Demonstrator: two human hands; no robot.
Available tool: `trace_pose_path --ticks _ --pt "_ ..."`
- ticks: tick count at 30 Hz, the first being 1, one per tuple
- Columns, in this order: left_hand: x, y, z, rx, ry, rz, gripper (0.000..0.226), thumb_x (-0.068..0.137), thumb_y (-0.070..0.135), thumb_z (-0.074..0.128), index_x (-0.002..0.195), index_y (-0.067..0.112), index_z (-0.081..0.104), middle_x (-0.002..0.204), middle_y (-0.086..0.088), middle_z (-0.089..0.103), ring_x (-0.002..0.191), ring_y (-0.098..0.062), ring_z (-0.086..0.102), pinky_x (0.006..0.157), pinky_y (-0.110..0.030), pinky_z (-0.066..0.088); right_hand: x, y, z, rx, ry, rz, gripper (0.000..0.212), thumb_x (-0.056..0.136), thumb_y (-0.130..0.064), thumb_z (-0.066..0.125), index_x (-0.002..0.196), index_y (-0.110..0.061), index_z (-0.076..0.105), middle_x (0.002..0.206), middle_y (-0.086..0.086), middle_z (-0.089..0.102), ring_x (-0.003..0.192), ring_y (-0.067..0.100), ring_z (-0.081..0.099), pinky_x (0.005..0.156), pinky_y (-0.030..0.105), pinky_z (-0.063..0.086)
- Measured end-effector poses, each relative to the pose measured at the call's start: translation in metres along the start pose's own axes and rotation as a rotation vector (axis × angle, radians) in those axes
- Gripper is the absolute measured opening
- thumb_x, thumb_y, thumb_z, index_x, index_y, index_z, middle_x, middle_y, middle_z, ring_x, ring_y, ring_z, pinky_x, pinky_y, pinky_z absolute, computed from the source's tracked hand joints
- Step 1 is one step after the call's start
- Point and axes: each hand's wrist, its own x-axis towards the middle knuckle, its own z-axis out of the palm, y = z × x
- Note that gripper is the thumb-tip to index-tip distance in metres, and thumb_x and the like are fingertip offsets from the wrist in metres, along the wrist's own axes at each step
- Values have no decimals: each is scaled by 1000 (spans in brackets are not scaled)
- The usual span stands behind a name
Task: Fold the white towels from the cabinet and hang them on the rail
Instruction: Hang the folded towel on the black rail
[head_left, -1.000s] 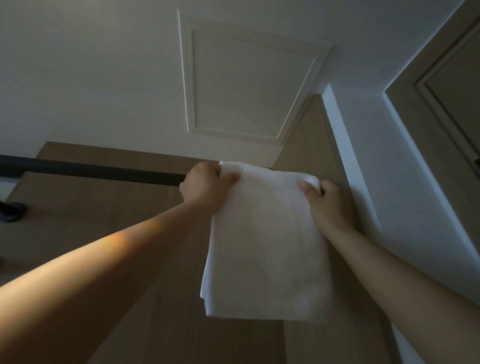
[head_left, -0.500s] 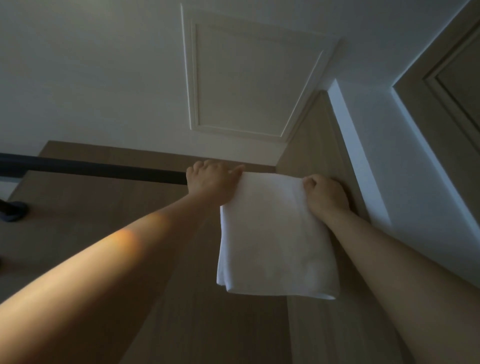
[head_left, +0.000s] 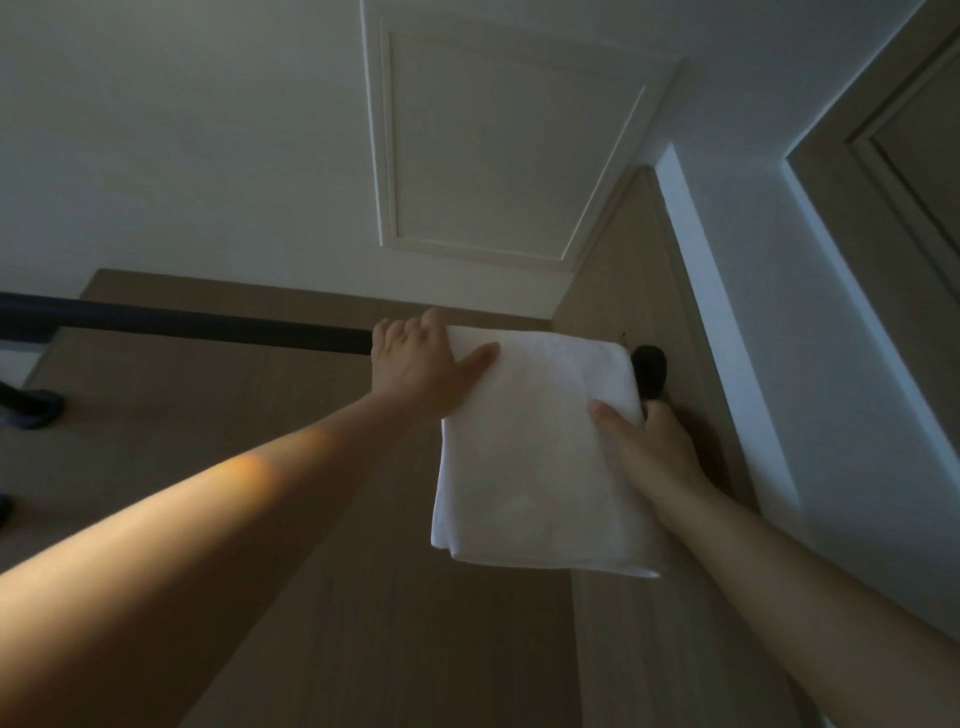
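I see dark rail (head_left: 182, 325) running level, out to left of left hand (head_left: 415, 369). Folded white towel (head_left: 535, 457) draped over rail between the two hands, hanging down in front. Black end bracket (head_left: 649, 371) just above right hand (head_left: 652, 452), just beside towel's right edge, fixed to wood panel (head_left: 623, 249).

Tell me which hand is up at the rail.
The left hand: it holds the white towel's top fold on the dark rail. The right hand pinches the towel's side edge lower down.
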Motion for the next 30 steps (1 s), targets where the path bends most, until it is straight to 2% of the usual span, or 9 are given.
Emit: trace_pose_path --ticks 2,4,7,9,11,15,21,25,30 --pt "-21 1 2 -161 120 -12 66 85 63 54 125 11 46 133 -8 48 129 -28 36 112 -39 25 -3 7 -3 17 -44 80 48 92 -50 57 121 -13 49 87 -3 52 70 12 52 52 26 33" --pt "-43 0 6 -310 158 -46 66 81 58 64 127 15 45 131 -2 44 128 -23 35 107 -37 31 -3 12 -8 56 -79 82 43 91 -50 58 113 -13 53 89 0 57 74 16 56 55 28 38" --pt "-66 -2 12 -579 -96 -229 57 78 53 71 117 16 54 115 2 58 106 -17 57 85 -33 52 -6 13 -16 127 -137 83 37 92 -45 60 108 -11 59 97 7 65 84 23 63 65 32 48" --pt "-70 -5 14 -745 -260 -329 42 81 49 70 104 14 64 100 -1 70 87 -16 68 71 -29 57 -7 12 -19 165 -139 60 32 93 -39 61 106 -10 61 96 8 67 83 23 65 63 31 49" --pt "-68 -8 14 -824 -321 -360 33 82 46 70 96 16 69 95 0 73 86 -16 70 77 -32 57 -5 11 -18 173 -91 13 27 94 -36 59 105 -11 61 95 7 66 81 21 64 60 29 46" --pt "-57 -11 9 -952 -430 -407 44 80 45 72 109 12 68 106 -5 72 98 -22 68 94 -43 54 4 3 -15 188 -27 -73 27 96 -35 57 114 -15 60 99 3 66 85 17 63 62 27 45" --pt "-61 -12 15 -1007 -455 -411 46 77 55 69 104 18 66 106 -5 72 96 -25 70 91 -47 55 14 1 -8 238 -74 -21 29 96 -39 57 116 -19 59 103 3 65 92 22 63 79 37 51" --pt "-76 -15 17 -1017 -485 -388 71 54 74 67 100 21 67 101 -1 73 93 -22 71 85 -44 58 17 -5 -6 331 -70 5 22 95 -41 58 105 -22 58 100 3 66 90 23 64 82 39 53" --pt "-75 -22 16 -984 -474 -365 46 74 53 73 96 13 70 95 -4 75 86 -22 73 81 -42 60 18 -5 -5 -25 83 -267 28 97 -41 52 98 -14 57 89 3 62 74 15 58 57 26 38"
